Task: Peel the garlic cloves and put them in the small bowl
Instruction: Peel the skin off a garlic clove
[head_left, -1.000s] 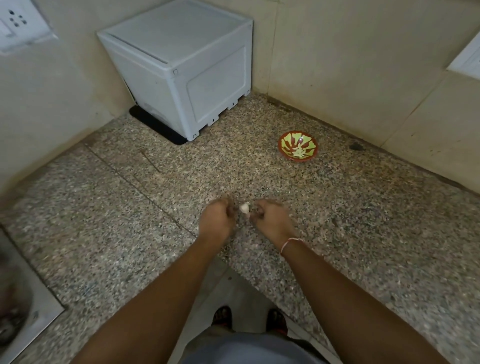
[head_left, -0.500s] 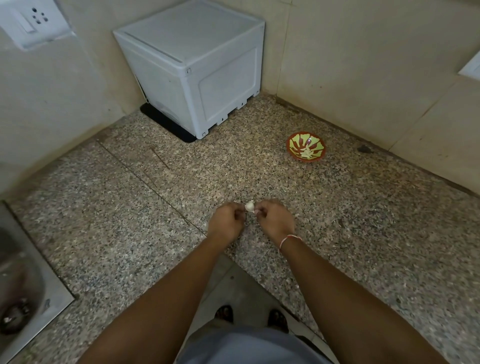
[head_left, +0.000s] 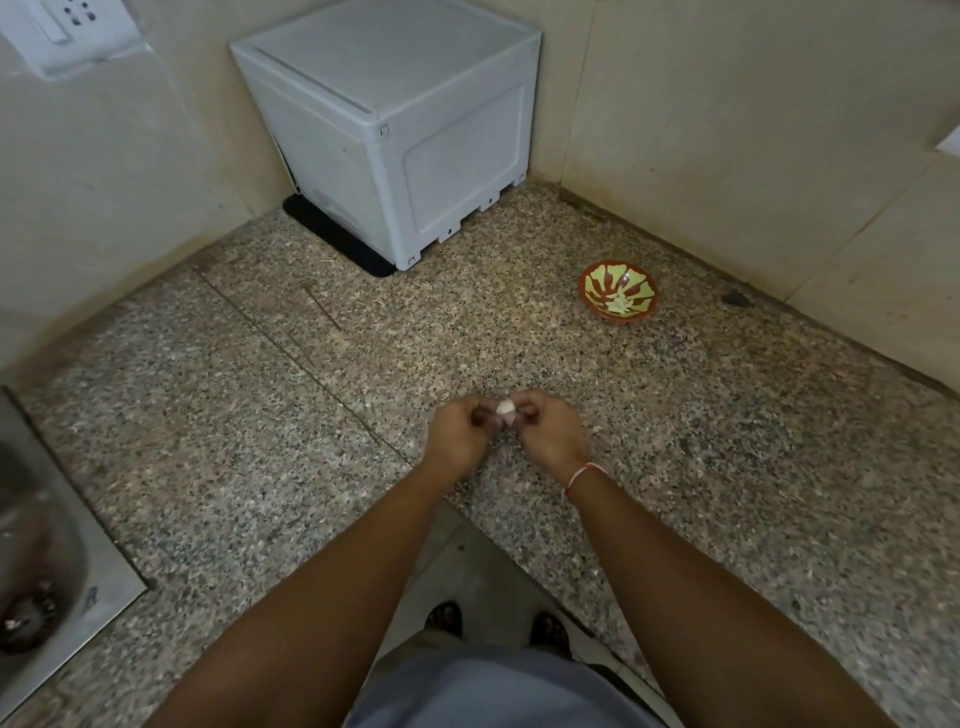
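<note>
A pale garlic clove (head_left: 505, 407) sits between my two hands, just above the speckled granite counter (head_left: 260, 431). My left hand (head_left: 462, 434) and my right hand (head_left: 548, 431) both have curled fingers pinching the clove from either side. A thin bracelet circles my right wrist. The small red and yellow-green bowl (head_left: 592, 275) stands to the far right of my hands, near the wall, with a few pale peeled cloves (head_left: 619, 303) inside it.
A white plastic box (head_left: 395, 130) on a black mat fills the counter's back corner. A steel sink (head_left: 41, 571) lies at the left edge. Tiled walls close the back and right. The counter's inner corner and my feet (head_left: 493, 621) are below.
The view has shifted slightly, so the bowl and box sit more to the right. My hands keep working the clove in about the same spot.
</note>
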